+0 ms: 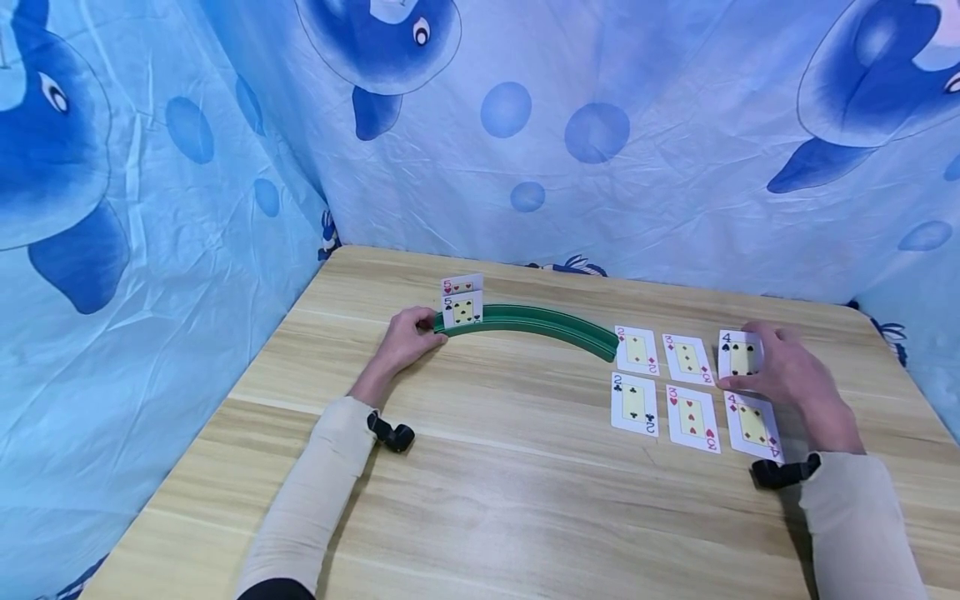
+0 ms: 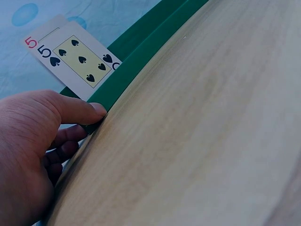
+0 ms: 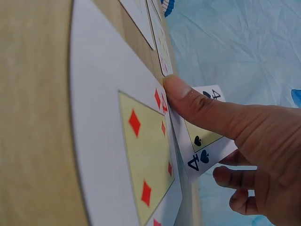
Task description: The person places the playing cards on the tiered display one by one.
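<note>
With thumb and fingers, my left hand (image 1: 408,337) grips the left end of a curved green card holder (image 1: 540,321). A five of spades (image 2: 80,59) stands in its slot near that hand, and a red five (image 1: 462,284) rises behind it. Far right, my right hand (image 1: 798,375) pinches the four of spades (image 3: 207,141), thumb on its face. In the right wrist view that card is tilted up off the table. Just below it on the table lies the four of diamonds (image 3: 146,155). Part of the four of spades is hidden by the hand.
Face up between the holder and my right hand lie the two of diamonds (image 1: 637,351), three of diamonds (image 1: 687,359), two of clubs (image 1: 634,404) and three of hearts (image 1: 693,418). A blue patterned curtain (image 1: 465,167) hangs behind the wooden table (image 1: 487,492).
</note>
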`<state>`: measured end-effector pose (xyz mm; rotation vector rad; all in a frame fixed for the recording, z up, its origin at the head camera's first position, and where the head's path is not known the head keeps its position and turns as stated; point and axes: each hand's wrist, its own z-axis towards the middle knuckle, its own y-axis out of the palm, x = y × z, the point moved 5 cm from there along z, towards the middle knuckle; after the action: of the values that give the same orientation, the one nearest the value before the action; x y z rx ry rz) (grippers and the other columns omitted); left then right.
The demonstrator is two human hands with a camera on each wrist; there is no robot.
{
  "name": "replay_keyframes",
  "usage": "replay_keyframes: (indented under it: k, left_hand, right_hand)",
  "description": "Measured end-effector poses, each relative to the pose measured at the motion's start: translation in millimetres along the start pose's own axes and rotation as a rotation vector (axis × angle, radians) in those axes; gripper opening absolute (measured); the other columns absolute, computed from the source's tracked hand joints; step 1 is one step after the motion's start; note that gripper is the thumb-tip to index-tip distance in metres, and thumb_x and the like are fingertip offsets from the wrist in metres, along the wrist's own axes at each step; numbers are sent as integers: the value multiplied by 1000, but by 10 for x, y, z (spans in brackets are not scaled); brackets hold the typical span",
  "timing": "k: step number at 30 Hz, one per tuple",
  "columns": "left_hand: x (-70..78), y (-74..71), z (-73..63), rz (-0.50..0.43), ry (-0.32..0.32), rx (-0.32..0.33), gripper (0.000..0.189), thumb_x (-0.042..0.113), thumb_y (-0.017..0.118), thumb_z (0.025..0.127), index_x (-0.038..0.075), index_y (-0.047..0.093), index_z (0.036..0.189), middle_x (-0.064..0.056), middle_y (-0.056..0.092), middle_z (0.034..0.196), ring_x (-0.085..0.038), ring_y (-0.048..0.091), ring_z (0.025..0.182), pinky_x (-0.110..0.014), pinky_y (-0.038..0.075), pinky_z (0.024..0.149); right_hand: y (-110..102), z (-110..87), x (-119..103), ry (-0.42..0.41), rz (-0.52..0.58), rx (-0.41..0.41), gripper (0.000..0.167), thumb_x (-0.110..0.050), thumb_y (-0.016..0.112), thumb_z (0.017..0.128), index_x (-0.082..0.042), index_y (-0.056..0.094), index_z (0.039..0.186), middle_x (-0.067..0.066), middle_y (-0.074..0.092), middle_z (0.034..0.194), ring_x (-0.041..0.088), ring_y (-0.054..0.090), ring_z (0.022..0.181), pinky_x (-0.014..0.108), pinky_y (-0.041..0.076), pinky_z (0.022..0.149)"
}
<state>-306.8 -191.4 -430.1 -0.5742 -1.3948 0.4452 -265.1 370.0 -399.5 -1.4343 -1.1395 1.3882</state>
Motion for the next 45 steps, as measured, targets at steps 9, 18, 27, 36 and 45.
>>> replay_keyframes:
  k: [9, 18, 27, 36, 45]
  left_hand:
    - [5, 5, 7, -3, -4, -3, 38, 9, 74, 87, -3, 65, 122, -23, 67, 119, -34, 63, 105, -46, 51, 96]
    - [-8, 1, 3, 3, -15, -2, 39, 9, 75, 87, -3, 65, 123, -23, 67, 120, -34, 63, 107, -46, 50, 97]
    - [-8, 1, 0, 2, -23, -4, 39, 10, 74, 88, -3, 64, 124, -23, 66, 122, -34, 62, 108, -47, 49, 98]
    - [2, 1, -4, -8, -8, 0, 38, 9, 74, 87, -3, 65, 121, -23, 66, 121, -34, 62, 107, -46, 50, 97]
    - [-5, 5, 0, 7, 2, 7, 37, 9, 75, 87, -3, 66, 121, -23, 67, 119, -33, 63, 105, -45, 50, 96]
  right_hand:
    - [-53, -28, 15, 12, 105, -34, 86, -23, 78, 85, 0, 27, 151, 38, 47, 129, 56, 48, 112, 64, 44, 82]
    - [-208, -51, 5, -125, 139, -50, 47, -7, 63, 95, 10, 44, 134, 29, 64, 100, 32, 64, 82, 35, 48, 64]
    - [-305, -118, 6, -179, 184, 13, 28, -3, 59, 98, 12, 56, 121, 15, 68, 86, 5, 57, 66, 24, 45, 57]
    - [-442, -185, -90, -164, 225, 103, 24, -10, 57, 101, 7, 60, 117, 18, 69, 89, 6, 56, 67, 22, 45, 57]
    - [-530, -203, -341, -209, 285, 179, 19, -9, 60, 99, 4, 63, 113, 16, 69, 86, 3, 54, 64, 21, 44, 56]
